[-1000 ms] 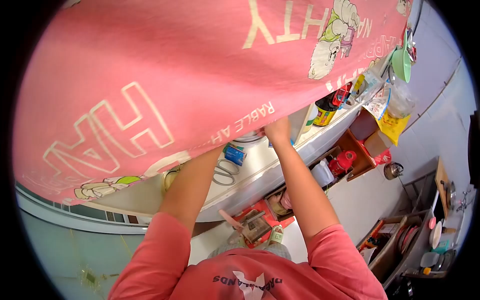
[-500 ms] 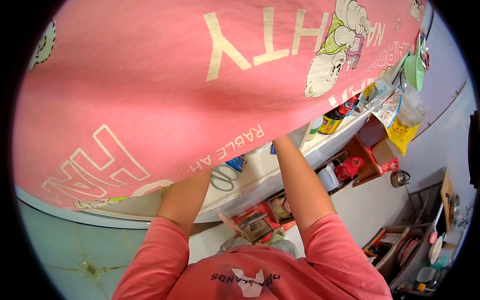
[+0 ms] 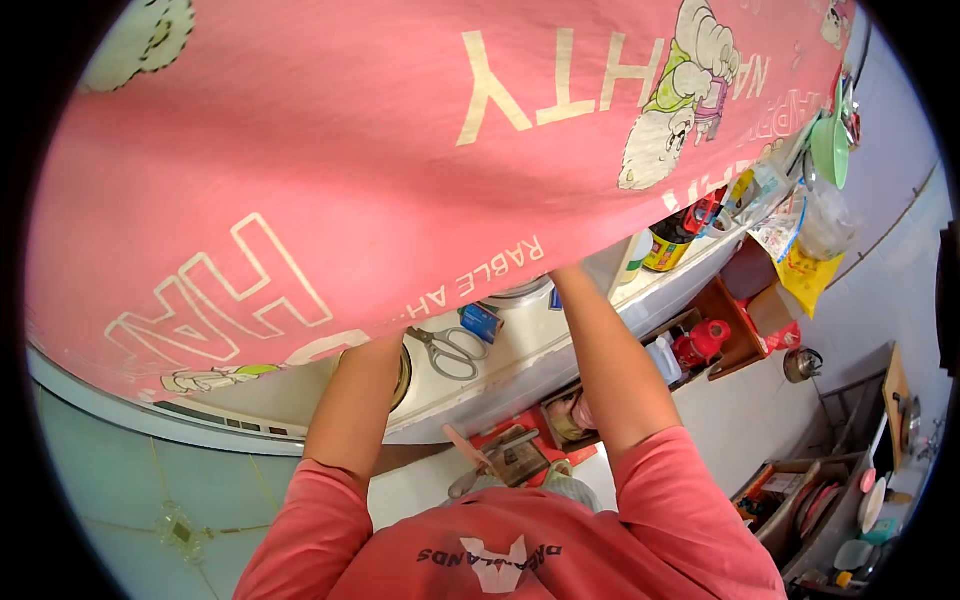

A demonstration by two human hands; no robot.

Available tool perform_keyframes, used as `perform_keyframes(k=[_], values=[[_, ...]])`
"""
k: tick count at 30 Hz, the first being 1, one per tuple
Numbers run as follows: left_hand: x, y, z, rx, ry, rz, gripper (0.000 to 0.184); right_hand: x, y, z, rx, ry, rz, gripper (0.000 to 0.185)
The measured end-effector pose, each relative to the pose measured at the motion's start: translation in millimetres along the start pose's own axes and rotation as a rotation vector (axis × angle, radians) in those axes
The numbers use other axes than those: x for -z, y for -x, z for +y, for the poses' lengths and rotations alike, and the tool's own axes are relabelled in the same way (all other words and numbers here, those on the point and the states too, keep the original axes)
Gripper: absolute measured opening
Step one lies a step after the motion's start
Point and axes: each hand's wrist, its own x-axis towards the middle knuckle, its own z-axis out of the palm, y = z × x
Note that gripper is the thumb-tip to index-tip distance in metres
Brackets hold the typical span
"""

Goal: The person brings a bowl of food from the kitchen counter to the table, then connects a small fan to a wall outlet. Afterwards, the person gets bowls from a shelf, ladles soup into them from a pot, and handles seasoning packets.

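A large pink cloth (image 3: 350, 150) with white letters and cartoon bears hangs across the upper view. Both of my forearms reach up under its lower edge, and both hands are hidden behind it. Between my arms, grey-handled scissors (image 3: 455, 355) lie on the white counter (image 3: 520, 350), beside a small blue packet (image 3: 482, 322). Part of a round metal-rimmed thing (image 3: 522, 295) shows at the cloth's edge. Next to my left forearm is the rim of a round, gold-edged container (image 3: 403, 378).
A dark bottle with a yellow label (image 3: 664, 250) stands on the counter at right. Below are a red kettle (image 3: 703, 343) and a wooden cabinet (image 3: 740, 335). A metal kettle (image 3: 801, 364) and a box of items (image 3: 800, 490) are farther right.
The cloth's lower edge has shifted, and more of the scissors and the round rim now shows. My left forearm has moved slightly left. My right hand, partly visible a second ago, is now covered.
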Motion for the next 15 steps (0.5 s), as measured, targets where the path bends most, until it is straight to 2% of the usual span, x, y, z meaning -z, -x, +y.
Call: perform_keyframes(k=[4, 8, 11, 14, 15], values=[[8.7, -3.8, -2.5, 0.004, 0.014, 0.036, 0.03, 33.4, 11.8, -26.3, -0.135, -0.009, -0.016, 0.038], [4.1, -16.6, 8.7, -0.059, 0.013, 0.078, 0.03, 78.7, 28.5, -34.0, -0.348, 0.208, -0.193, 0.032], [-23.4, -23.4, 23.4, -0.157, 0.003, 0.071, 0.029, 106.6, 63.7, -21.7, -0.334, 0.345, -0.141, 0.029], [-68.5, -18.9, 39.8, -0.251, -0.013, 0.029, 0.029, 125.3, 101.7, -4.3, -0.306, 0.318, -0.07, 0.029], [-79.8, -17.8, 44.3, -0.272, -0.008, -0.001, 0.029, 127.5, 115.6, -19.3, -0.315, 0.323, -0.048, 0.029]])
